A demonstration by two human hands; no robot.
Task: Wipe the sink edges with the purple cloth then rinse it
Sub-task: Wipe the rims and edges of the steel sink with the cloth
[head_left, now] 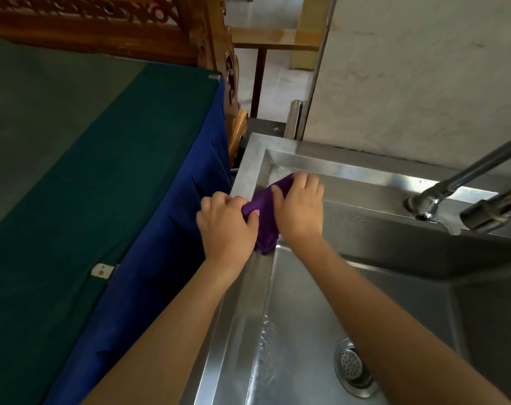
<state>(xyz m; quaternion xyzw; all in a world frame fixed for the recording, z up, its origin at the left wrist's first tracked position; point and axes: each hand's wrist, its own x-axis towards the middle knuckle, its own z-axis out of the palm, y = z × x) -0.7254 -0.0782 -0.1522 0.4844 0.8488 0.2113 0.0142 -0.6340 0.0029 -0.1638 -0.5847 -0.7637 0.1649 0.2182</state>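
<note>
Both hands press the purple cloth onto the sink's left edge, toward the far corner.

The steel sink (250,173) is hard, smooth and square-cornered, wet along its left wall, so probably slick. Left of it a desk under green and blue fabric (108,159) hangs in soft folds. The bent metal tap (453,188) stands far right. The purple cloth (266,211) looks soft, light and limp, likely damp; it is best bunched in a fist. The left hand (226,226) has its fingers curled, gripping the cloth's left end; the right hand (299,207) lies flat, fingers pressing it down.
</note>
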